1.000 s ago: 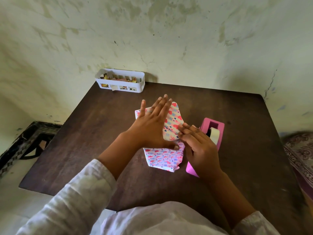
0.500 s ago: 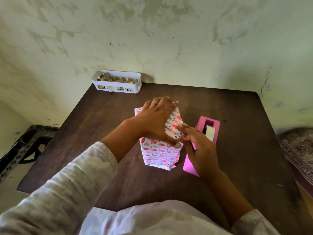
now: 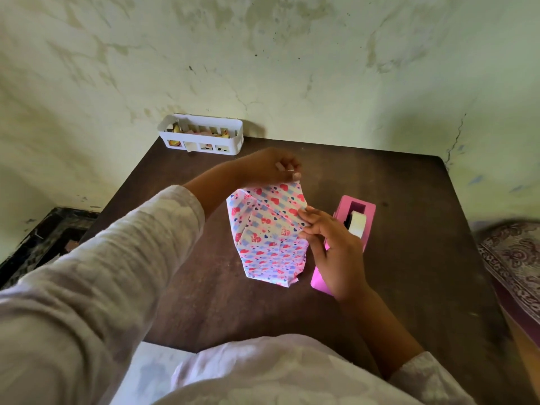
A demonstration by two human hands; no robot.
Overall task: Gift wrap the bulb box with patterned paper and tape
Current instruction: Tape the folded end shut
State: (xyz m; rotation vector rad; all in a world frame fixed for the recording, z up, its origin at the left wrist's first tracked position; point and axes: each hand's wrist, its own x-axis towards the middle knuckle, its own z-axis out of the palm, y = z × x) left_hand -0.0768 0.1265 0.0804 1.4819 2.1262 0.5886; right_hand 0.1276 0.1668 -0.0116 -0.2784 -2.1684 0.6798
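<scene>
Dark wooden bench (image 3: 409, 258): patterned paper (image 3: 268, 235) hides the box; left hand (image 3: 267, 168) pinches its top edge, right hand (image 3: 333, 247) pinches its right fold, covering part of the pink tape dispenser (image 3: 358, 217).

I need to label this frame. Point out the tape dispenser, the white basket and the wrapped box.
pink tape dispenser (image 3: 368, 206): head view, on its pink far wall.
white slotted basket (image 3: 230, 140): head view, on its front wall near the right end.
wrapped box (image 3: 271, 252): head view, on the heart-patterned paper over its near half.

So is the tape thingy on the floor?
No, the pink tape dispenser sits on the brown table, just behind the right hand.
</scene>
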